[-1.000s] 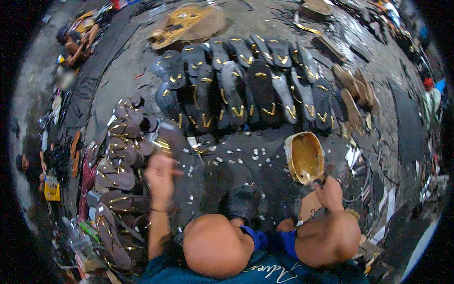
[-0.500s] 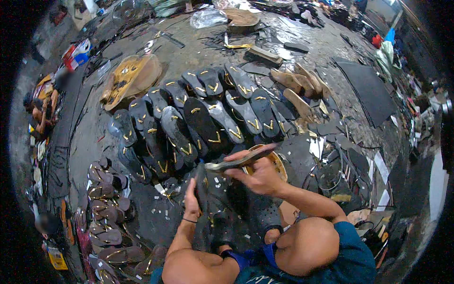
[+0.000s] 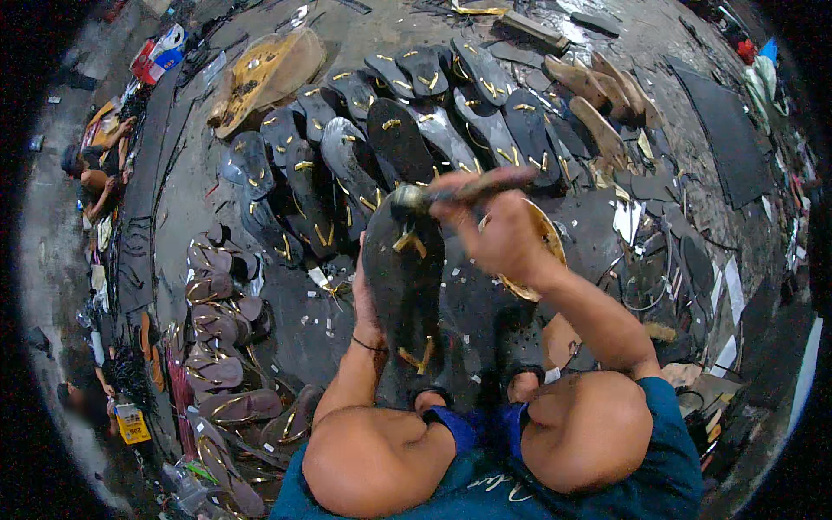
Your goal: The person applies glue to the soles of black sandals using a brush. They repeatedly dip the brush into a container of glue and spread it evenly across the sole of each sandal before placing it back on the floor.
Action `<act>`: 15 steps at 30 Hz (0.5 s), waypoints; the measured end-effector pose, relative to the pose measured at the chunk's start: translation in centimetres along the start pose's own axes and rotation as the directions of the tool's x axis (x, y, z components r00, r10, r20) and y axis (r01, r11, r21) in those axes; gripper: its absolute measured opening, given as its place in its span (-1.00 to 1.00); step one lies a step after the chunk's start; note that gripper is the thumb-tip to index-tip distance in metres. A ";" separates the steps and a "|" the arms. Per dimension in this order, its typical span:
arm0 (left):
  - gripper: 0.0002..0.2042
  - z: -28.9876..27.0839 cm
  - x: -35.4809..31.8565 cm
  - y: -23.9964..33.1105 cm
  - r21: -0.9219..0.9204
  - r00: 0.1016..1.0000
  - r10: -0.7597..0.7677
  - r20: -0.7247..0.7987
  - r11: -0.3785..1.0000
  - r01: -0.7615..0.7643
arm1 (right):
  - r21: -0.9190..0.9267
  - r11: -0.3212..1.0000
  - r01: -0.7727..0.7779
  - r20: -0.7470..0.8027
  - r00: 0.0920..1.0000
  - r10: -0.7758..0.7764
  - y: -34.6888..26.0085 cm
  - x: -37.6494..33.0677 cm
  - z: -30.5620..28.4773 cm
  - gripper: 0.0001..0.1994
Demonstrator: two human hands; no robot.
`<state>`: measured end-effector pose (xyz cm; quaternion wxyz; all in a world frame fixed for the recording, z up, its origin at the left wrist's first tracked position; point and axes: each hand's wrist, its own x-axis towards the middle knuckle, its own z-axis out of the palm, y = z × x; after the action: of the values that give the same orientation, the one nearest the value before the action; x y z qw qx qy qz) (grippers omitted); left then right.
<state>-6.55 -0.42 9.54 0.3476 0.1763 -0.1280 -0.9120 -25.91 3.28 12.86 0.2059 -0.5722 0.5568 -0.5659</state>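
My left hand (image 3: 366,299) grips a dark sandal sole (image 3: 403,295) along its left edge and holds it up, with its underside toward me. Yellow strap ends poke through this sole near its top and bottom. My right hand (image 3: 503,234) is closed round the dark handle of a brush (image 3: 472,186). The brush's blurred head meets the upper part of the sole, by the strap ends. Under my right hand, partly hidden, is a bowl (image 3: 553,244) with a tan inside.
Beyond my hands lie several rows of dark soles (image 3: 351,160) with yellow strap ends. Finished-looking brown sandals (image 3: 215,321) line the left. Wooden shoe lasts (image 3: 598,121), a black sheet (image 3: 719,130) and scraps lie right. A stained tan board (image 3: 264,78) lies far left. Another person (image 3: 100,173) sits leftward.
The sole in my left hand has turned from edge-on to showing its broad underside. The brush has moved onto its upper part. My view has tilted down toward my knees.
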 end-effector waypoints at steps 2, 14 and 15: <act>-0.42 -2.5 0.4 -0.2 0.128 0.999 0.050 -0.011 0.991 -0.048 | 0.036 0.998 0.057 0.134 0.989 -0.061 -1.5 -4.0 0.4 -0.76; -0.42 -1.8 -0.6 -0.3 0.107 0.998 0.064 0.014 0.992 -0.065 | 0.078 0.995 -0.060 0.086 0.995 0.053 -0.3 1.2 -0.8 -0.80; -0.45 -2.5 -0.6 -0.1 0.076 0.993 0.074 0.088 0.994 -0.081 | -0.108 0.994 0.004 -0.006 1.000 -0.005 1.1 2.9 -0.8 -0.80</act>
<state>-5.18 -0.27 7.39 0.3696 0.1459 -0.1856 -0.8987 -27.76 0.78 13.35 0.1719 -0.5819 0.5858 -0.5372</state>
